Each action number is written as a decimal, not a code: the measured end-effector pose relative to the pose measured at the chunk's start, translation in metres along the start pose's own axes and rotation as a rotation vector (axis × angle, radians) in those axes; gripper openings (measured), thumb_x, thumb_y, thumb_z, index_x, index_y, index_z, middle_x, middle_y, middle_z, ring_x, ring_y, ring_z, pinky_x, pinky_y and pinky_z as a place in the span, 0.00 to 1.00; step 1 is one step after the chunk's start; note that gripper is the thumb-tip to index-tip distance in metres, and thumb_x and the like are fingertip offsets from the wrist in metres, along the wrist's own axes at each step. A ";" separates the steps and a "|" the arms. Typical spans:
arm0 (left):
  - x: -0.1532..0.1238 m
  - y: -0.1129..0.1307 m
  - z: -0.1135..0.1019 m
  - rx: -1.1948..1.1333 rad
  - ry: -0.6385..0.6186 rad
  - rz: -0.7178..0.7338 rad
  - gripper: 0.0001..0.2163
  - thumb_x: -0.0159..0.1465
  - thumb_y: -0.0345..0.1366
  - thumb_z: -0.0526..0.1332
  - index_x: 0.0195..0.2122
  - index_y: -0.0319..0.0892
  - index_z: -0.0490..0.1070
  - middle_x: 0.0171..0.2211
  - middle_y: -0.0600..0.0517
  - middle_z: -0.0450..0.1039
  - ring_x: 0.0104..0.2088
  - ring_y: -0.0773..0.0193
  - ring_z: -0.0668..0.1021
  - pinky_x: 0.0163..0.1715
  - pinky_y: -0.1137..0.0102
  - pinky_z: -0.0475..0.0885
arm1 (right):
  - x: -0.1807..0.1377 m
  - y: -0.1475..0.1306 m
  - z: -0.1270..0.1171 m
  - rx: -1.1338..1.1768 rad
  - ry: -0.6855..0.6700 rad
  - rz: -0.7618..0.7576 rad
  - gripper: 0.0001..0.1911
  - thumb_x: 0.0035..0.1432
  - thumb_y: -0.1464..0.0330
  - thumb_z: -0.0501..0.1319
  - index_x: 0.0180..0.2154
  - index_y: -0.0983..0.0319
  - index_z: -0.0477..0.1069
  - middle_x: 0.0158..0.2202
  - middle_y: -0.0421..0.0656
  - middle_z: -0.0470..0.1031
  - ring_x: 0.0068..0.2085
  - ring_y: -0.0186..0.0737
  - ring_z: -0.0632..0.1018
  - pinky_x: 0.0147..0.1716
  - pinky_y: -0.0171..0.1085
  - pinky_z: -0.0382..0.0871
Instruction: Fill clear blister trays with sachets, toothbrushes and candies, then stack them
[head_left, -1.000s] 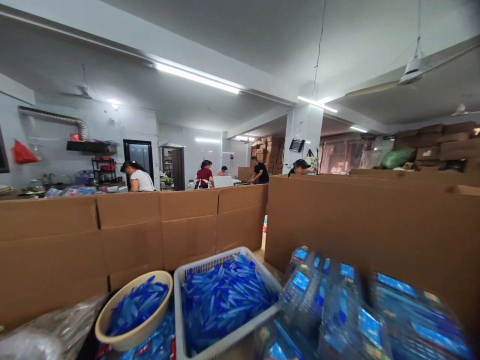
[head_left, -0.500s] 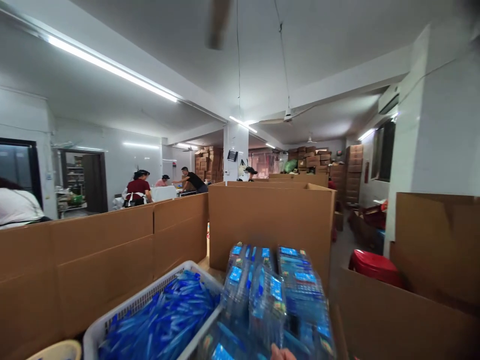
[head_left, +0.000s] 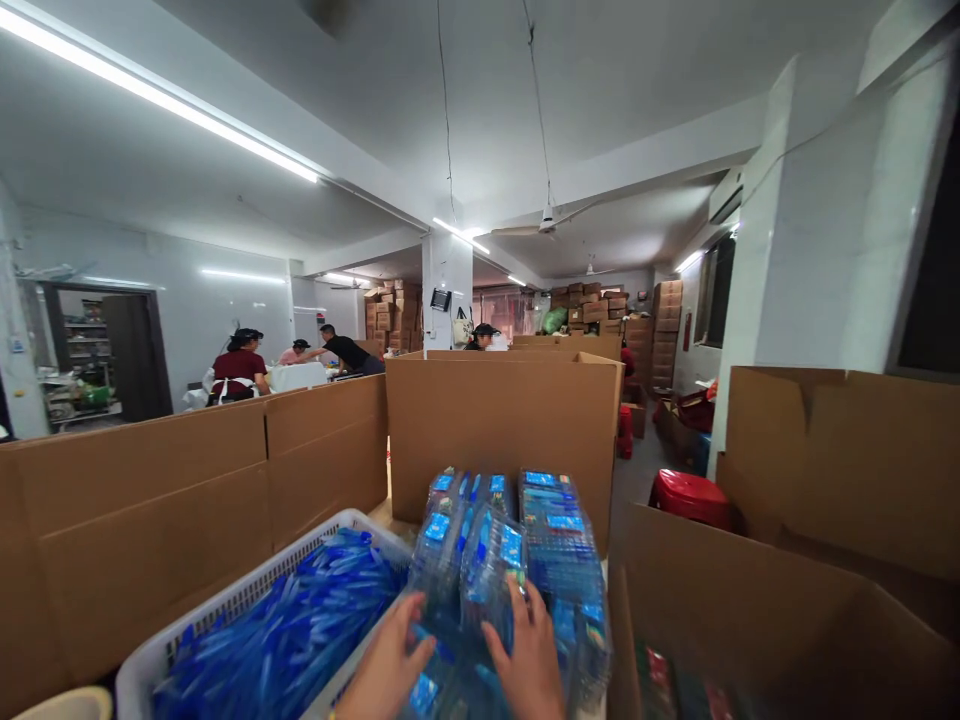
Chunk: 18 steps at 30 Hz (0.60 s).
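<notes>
In the head view, the left hand [head_left: 384, 658] and the right hand [head_left: 529, 648] are hanging over clear plastic packs [head_left: 486, 562] with blue labels. The fingers [head_left: 517, 599] of both hands are standing spread and a little bent, with the thumbs apart. The right fingers are lying over one pack, but I cannot tell if they are pressing on it. The packs are lying in piles under the fingers and beyond them. To the left of the fingers, a white basket [head_left: 240, 599] is holding many blue pieces [head_left: 292, 622], and a cream basin [head_left: 75, 705] is showing farther left, at the edge. Of the surface [head_left: 384, 516], only a small pale part is showing, beyond the left fingers. Cardboard panels [head_left: 495, 412] are standing beyond the fingers and to their left. To the right of the fingers, an open carton [head_left: 750, 595] is standing, and a red rounded object [head_left: 690, 498] is showing behind its wall. Far beyond the fingers, a pillar [head_left: 448, 265] is rising, with stacked cartons [head_left: 589, 306] to its right. Ceiling lamps [head_left: 187, 110] are shining above. Far beyond the left fingers, a person in dark red [head_left: 237, 368] is showing, and a person in black [head_left: 346, 352] is leaning forward.
</notes>
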<state>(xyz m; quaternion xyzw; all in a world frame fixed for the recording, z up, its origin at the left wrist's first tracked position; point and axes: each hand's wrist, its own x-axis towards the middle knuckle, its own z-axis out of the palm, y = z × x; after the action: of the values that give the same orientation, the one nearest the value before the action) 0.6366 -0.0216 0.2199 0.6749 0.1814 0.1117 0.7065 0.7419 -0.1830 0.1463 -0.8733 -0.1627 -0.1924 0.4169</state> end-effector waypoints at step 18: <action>0.071 0.001 0.036 1.335 -0.093 0.325 0.40 0.46 0.34 0.61 0.59 0.44 0.43 0.61 0.44 0.36 0.59 0.53 0.46 0.56 0.61 0.46 | 0.012 0.044 0.034 -0.452 0.177 -0.151 0.29 0.48 0.62 0.53 0.53 0.61 0.57 0.58 0.54 0.48 0.54 0.58 0.59 0.43 0.52 0.59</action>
<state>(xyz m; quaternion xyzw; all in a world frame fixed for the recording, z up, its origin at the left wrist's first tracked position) 0.7156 -0.0262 0.2143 0.9883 0.0775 0.0514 0.1208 0.7792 -0.1809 0.1029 -0.9094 -0.1433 -0.3304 0.2080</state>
